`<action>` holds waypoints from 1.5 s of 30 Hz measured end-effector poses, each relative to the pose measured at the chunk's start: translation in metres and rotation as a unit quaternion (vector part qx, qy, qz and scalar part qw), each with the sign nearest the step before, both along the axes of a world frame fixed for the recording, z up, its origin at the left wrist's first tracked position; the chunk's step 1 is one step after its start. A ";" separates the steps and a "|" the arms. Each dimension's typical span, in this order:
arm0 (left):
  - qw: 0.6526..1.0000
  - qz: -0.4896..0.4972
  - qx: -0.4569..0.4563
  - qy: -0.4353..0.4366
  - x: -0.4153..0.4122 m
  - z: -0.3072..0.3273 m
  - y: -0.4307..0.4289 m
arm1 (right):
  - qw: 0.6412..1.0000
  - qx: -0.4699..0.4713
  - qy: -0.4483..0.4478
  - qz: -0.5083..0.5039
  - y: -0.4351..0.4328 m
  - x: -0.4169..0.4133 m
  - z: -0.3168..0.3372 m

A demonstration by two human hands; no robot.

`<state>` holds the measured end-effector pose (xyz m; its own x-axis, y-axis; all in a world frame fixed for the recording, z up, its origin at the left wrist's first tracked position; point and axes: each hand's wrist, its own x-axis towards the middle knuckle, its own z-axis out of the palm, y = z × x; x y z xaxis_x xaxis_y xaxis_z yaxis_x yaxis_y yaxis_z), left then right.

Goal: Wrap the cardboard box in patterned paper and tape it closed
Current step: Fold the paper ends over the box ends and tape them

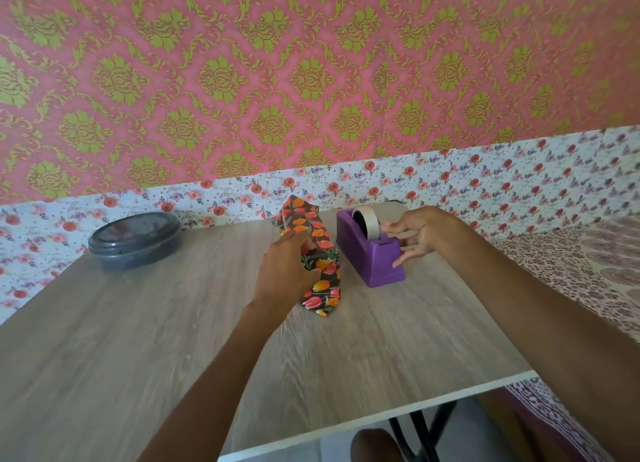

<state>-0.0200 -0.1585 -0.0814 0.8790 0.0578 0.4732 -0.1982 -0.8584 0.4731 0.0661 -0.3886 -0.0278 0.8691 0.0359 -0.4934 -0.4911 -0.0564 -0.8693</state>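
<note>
Left hand [282,274] grips the paper-wrapped box [322,271]; right hand [422,233] pinches tape [369,219] at the dispenser [367,257], other fingers spread.

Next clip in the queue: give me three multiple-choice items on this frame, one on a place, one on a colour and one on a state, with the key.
1. Where is the grey round container relative to the floral-wrapped box?
A. to its left
B. to its right
C. on top of it

2. What colour is the tape dispenser?
A. green
B. purple
C. white

3. What is the right hand doing?
A. hanging idle
B. pinching the tape end at the dispenser
C. lifting the container

Key:
1 A: the container stands at the far left of the table, apart from the box, which the left hand grips.
2 B: its whole body is purple.
3 B: thumb and finger meet on the strip just past the cutter.
</note>
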 end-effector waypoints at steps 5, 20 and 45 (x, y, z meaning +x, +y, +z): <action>1.000 0.000 -0.012 0.003 0.000 -0.002 0.000 | 0.999 0.018 -0.026 0.009 -0.002 -0.005 -0.006; 1.000 0.012 -0.003 0.012 -0.002 0.003 -0.004 | 0.995 0.019 -0.103 0.002 -0.006 -0.014 -0.021; 1.000 0.001 -0.017 0.003 -0.007 0.003 -0.003 | 0.988 0.101 -0.087 -0.074 0.007 -0.023 -0.044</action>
